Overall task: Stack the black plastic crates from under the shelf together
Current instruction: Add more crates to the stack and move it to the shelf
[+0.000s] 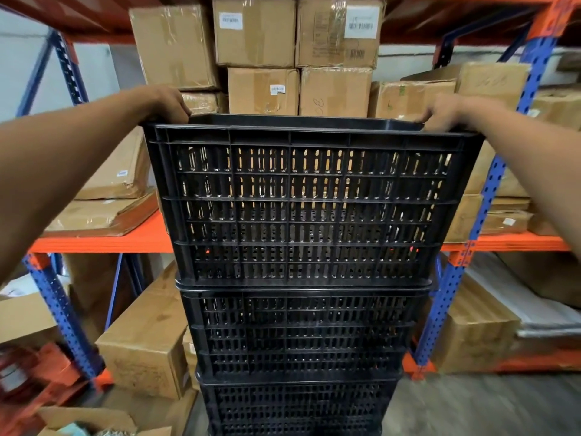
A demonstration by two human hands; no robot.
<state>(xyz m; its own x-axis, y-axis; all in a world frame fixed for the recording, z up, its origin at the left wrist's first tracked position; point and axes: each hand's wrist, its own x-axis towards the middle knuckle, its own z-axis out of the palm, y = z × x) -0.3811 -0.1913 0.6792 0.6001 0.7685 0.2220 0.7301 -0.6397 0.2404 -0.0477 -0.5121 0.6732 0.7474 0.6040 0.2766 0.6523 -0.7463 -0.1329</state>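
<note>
Three crates stand stacked, top crate [309,202] on middle crate [301,328] on bottom crate [297,404], before the shelf [103,242].

A warehouse storeroom: steel pallet racking [490,196] stacked with taped cardboard cartons [254,33].

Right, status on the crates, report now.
Left hand and right hand grip top crate by its rim. It sits on two stacked crates. Nothing in the way.
</note>
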